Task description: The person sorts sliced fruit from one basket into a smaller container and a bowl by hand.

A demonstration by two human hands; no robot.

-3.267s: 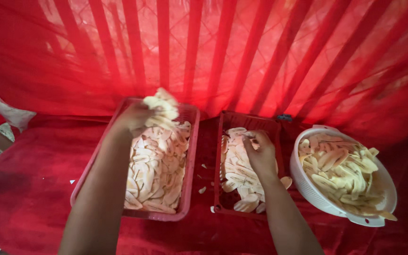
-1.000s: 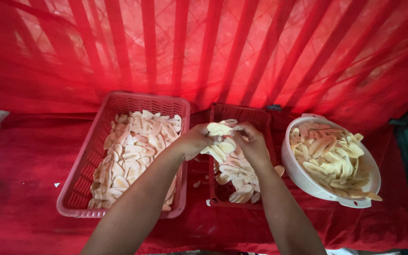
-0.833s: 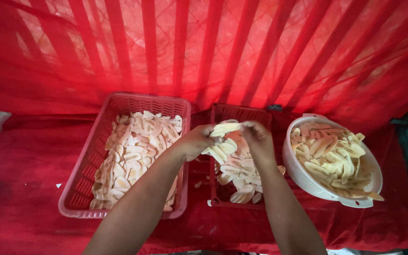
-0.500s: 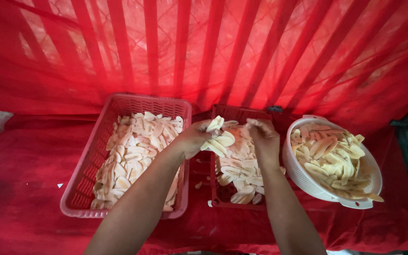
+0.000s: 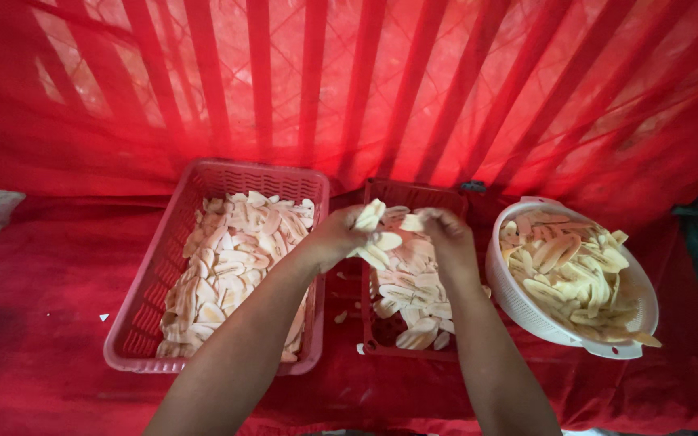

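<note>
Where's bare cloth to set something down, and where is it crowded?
Free: red cloth left of the big pink basket, and the strip in front of the containers. Crowded: the narrow gap between that basket and the small red basket, littered with slices; the white colander nearly abuts it.

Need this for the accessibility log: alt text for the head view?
Left hand and right hand hold pale slices above a small red basket, between a larger pink basket of slices and a white colander, all on red cloth.

Red cloth [image 5: 42, 323], white colander [image 5: 519, 303] w/ slices, red netting [image 5: 349, 89].
</note>
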